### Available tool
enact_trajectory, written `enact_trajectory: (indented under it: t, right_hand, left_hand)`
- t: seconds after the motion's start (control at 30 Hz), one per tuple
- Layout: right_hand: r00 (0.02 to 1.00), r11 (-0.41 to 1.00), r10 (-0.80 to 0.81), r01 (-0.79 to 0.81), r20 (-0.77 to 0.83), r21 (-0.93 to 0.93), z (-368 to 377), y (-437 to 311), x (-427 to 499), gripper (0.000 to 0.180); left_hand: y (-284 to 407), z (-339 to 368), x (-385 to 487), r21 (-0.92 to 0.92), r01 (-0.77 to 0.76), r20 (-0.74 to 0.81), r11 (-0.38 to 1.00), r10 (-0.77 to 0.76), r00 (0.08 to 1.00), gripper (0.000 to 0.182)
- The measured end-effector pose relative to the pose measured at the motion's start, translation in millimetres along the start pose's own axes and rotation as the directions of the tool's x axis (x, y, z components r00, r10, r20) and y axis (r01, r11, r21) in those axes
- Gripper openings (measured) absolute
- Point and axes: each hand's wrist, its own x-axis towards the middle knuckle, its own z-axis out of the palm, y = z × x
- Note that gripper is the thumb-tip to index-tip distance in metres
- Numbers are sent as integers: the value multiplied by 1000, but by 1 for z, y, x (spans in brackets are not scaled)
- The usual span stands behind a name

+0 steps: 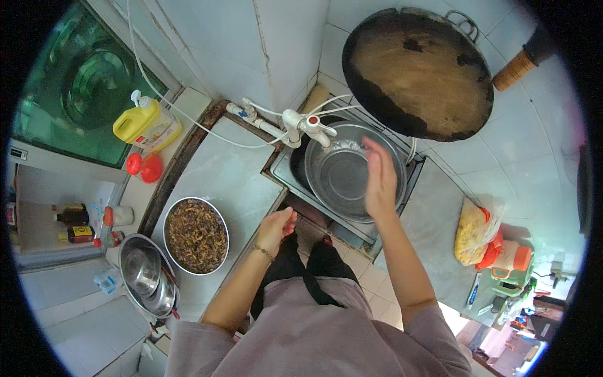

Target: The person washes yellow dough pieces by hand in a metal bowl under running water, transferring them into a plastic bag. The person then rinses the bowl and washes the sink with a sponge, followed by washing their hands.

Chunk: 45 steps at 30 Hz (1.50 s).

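My right hand [382, 181] is over the right side of a round metal basin [325, 200], fingers extended and holding nothing. The basin sits in a sink [287, 172], below the spout of a white faucet [306, 125] with a red-capped lever. Bright glints show inside it under the spout; whether water is running I cannot tell. My left hand [277, 224] hovers near the counter's front edge, fingers curled in, with nothing visible in it. Left of that hand, a metal bowl [227, 242] full of brown, shredded, moist-looking food [197, 235] rests on the grey counter [235, 165].
A large blackened wok [424, 70] hangs on the tiled wall. Stacked metal bowls [148, 278] stand at the far left, below a yellow pump jug [148, 125] on the sill. On the right counter [424, 226] are a bag of yellow food [471, 233] and an orange-lidded jug [511, 258].
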Motion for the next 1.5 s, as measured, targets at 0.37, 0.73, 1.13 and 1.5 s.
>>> enact_trajectory:
  t: [0.37, 0.73, 1.13, 1.5]
  right_hand:
    - [915, 964, -243, 192, 322, 183, 81, -1, 94, 21]
    - [686, 932, -192, -97, 702, 350, 76, 14, 128, 26]
    - [209, 446, 660, -882, 722, -152, 83, 170, 55, 30]
    - [411, 863, 490, -350, 769, -364, 74, 211, 6, 20]
  left_hand:
    - [-45, 77, 125, 357, -254, -38, 899, 286, 957, 70]
    - [38, 86, 45, -144, 382, 1, 913, -386, 922, 19]
    - [10, 109, 105, 100, 292, -122, 951, -279, 952, 26]
    - [13, 87, 95, 69, 269, -194, 961, -251, 948, 59]
